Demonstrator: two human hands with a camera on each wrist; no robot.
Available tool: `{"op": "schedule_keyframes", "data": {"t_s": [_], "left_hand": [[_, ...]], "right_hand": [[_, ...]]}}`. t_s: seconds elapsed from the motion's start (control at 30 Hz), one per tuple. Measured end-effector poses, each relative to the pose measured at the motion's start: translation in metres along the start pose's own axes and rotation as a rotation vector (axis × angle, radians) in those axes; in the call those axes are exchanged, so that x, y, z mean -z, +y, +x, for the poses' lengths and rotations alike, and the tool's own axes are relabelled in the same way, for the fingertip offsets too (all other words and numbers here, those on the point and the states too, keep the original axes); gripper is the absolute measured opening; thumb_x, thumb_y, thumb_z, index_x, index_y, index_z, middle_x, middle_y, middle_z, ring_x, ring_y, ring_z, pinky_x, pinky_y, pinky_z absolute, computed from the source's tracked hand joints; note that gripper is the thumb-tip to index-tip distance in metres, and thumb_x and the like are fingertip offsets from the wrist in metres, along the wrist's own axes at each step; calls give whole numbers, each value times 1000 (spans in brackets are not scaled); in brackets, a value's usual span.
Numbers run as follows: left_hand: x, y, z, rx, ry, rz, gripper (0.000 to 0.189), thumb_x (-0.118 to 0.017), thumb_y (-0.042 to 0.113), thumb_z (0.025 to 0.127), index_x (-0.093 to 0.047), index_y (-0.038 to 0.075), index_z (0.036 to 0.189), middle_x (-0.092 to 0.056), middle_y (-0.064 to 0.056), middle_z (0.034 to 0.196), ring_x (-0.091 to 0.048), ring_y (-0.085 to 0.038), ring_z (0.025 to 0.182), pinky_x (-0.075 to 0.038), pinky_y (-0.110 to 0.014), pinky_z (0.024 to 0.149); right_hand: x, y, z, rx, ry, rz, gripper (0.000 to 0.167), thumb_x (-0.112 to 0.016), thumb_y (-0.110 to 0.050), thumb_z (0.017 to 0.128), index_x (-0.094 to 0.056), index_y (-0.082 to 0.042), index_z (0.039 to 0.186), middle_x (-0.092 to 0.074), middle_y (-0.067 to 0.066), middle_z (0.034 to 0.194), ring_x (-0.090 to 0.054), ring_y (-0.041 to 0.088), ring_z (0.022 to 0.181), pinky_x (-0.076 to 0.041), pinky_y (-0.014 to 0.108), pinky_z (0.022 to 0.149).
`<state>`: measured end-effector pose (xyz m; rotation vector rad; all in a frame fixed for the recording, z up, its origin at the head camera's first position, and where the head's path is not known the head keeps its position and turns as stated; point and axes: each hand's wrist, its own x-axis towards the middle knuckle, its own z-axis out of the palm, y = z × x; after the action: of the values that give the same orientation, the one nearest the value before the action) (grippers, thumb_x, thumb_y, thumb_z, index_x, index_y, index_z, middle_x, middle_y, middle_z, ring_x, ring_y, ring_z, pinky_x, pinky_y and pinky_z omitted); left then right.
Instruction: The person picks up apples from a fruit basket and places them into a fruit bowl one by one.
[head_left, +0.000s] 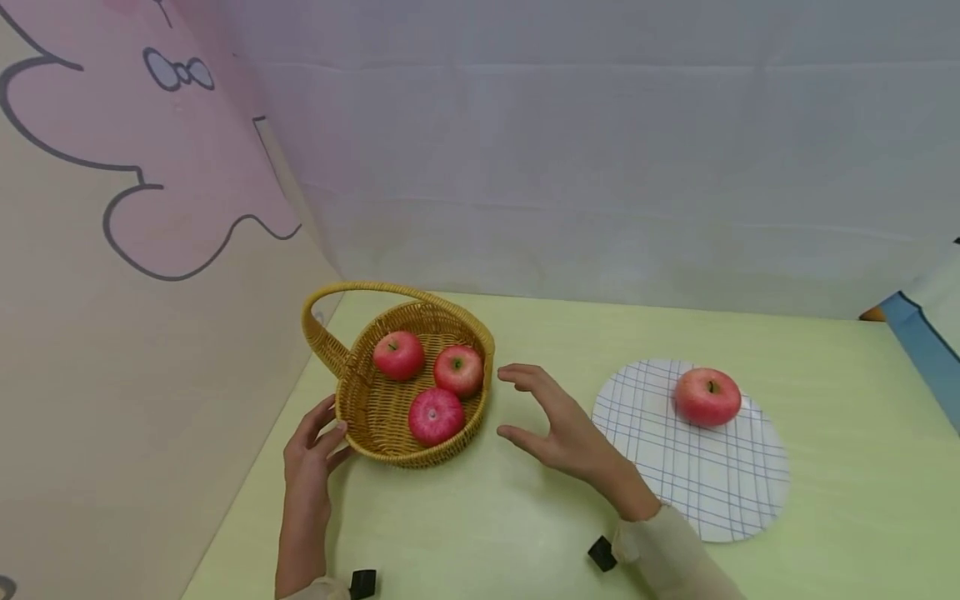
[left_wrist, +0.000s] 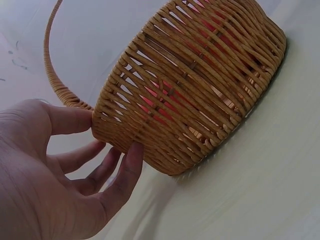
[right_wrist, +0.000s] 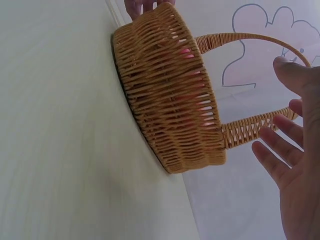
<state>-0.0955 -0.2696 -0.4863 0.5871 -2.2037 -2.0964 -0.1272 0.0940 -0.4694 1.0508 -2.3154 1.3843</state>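
Note:
A round wicker basket point(head_left: 386, 417) with a tall handle stands left of centre on the table. Inside lie two red apples, one at the back left point(head_left: 399, 356) and one at the right point(head_left: 459, 371), plus a streaked pink-red round fruit point(head_left: 437, 417) nearer the front. My left hand point(head_left: 309, 450) holds the basket's left side, thumb at the rim and bent fingers against the woven wall point(left_wrist: 165, 95). My right hand point(head_left: 558, 429) hovers right of the basket, apart from it, thumb and fingers spread with nothing between them.
To the right, a round white mat point(head_left: 660, 467) with blue grid lines lies on the pale yellow-green table point(head_left: 862, 467). Another red apple point(head_left: 708, 397) sits on it. A cloth-like wall point(head_left: 600, 167) rises behind the table, and a panel with a pink drawing point(head_left: 172, 208) borders the left.

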Motion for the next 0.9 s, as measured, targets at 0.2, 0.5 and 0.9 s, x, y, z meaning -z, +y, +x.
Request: {"op": "schedule_keyframes", "data": {"t_s": [0.2, 0.5, 0.9], "left_hand": [[3, -2, 2, 13, 1, 1, 49, -59, 20, 107, -49, 21, 155, -50, 4, 143, -62, -3, 114, -59, -20, 85], [2, -2, 1, 3, 9, -15, 49, -60, 20, 106, -50, 20, 155, -51, 4, 141, -62, -3, 113, -59, -20, 84], [1, -1, 1, 7, -1, -18, 50, -61, 21, 106, -50, 20, 155, -50, 3, 143, -61, -4, 115, -59, -20, 84]], "right_hand": [[-11, 1, 10, 49, -31, 12, 71, -83, -15, 89, -48, -10, 151, -56, 13, 147, -54, 23, 136, -51, 37, 109], [-19, -4, 18, 91, -88, 2, 73, -84, -16, 89, -47, -3, 151, -54, 14, 150, -51, 25, 141, -53, 37, 109], [-39, -14, 36, 49, -142, -45, 79, -85, -20, 89, -43, 1, 152, -51, 15, 154, -48, 27, 145, -43, 43, 121]]}}
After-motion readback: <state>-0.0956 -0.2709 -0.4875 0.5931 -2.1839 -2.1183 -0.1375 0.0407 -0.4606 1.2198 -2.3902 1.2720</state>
